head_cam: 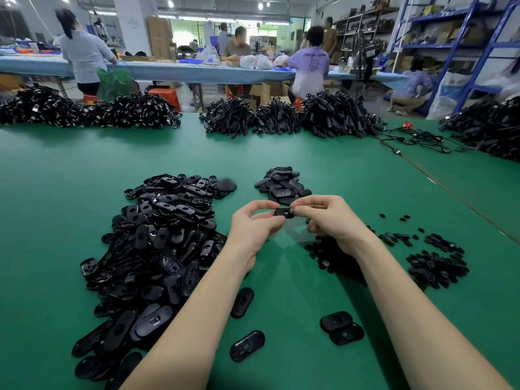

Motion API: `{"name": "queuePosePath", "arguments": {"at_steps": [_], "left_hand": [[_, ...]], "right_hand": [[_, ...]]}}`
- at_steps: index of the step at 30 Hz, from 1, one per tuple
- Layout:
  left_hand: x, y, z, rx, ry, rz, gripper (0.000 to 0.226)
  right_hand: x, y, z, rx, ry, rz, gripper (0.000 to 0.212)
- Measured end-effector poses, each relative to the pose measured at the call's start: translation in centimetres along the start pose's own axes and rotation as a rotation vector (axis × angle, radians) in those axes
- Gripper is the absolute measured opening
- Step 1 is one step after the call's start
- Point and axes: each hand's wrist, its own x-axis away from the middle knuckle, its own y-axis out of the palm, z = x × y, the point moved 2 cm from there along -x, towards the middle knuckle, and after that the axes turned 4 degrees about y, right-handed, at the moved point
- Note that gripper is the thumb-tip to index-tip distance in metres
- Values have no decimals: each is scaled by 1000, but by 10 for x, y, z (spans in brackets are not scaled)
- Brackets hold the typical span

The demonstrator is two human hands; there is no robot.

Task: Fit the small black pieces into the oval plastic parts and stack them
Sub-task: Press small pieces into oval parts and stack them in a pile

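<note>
Left hand (254,223) and right hand (327,218) pinch opposite ends of one oval plastic part (283,212), held raised just in front of the finished stack (282,185), apparently to seat a small black piece; fingertips hide the insert itself. Loose small pieces (436,266) lie right of the stack, partly behind the right forearm.

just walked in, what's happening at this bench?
A person is assembling by hand over a green table. The left hand and right hand together pinch one oval plastic part held above the table. A big heap of oval parts lies to the left, small black pieces are scattered to the right, and a smaller pile sits just beyond the hands.
</note>
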Motion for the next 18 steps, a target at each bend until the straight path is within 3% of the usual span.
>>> {"name": "queuePosePath", "arguments": {"at_steps": [18], "left_hand": [[0,0,-1,-59,120,49,28]], "right_hand": [[5,17,-5,-104,21,59,9]]}}
